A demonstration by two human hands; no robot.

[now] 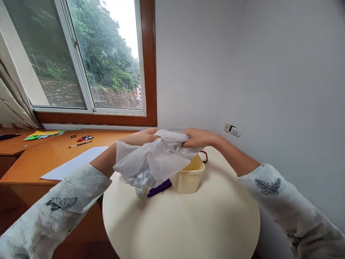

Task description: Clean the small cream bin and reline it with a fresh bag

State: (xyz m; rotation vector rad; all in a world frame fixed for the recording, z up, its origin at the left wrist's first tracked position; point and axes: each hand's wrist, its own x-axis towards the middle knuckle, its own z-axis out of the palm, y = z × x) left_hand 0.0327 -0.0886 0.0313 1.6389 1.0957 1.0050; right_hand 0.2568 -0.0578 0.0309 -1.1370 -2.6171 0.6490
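Observation:
A white, thin plastic bag [159,162] is held up between my two hands over the far part of the round table. My left hand [141,136] grips its upper left part, its fingers partly hidden behind the plastic. On the right, my right hand [198,137] is closed on the bag's bunched upper edge. The bag hangs in loose folds in front of a pale yellow plastic bin [190,181] and hides part of its opening. A dark purple strip of cloth-like material [160,187] lies on the table under the bag.
The round cream table [183,223] stands against the wall. At left, an orange wooden desk [59,154] holds white paper [75,163], a pen [80,144], small coloured items [85,138] and coloured sheets [44,133]. A brown loop [205,157] shows behind the bin.

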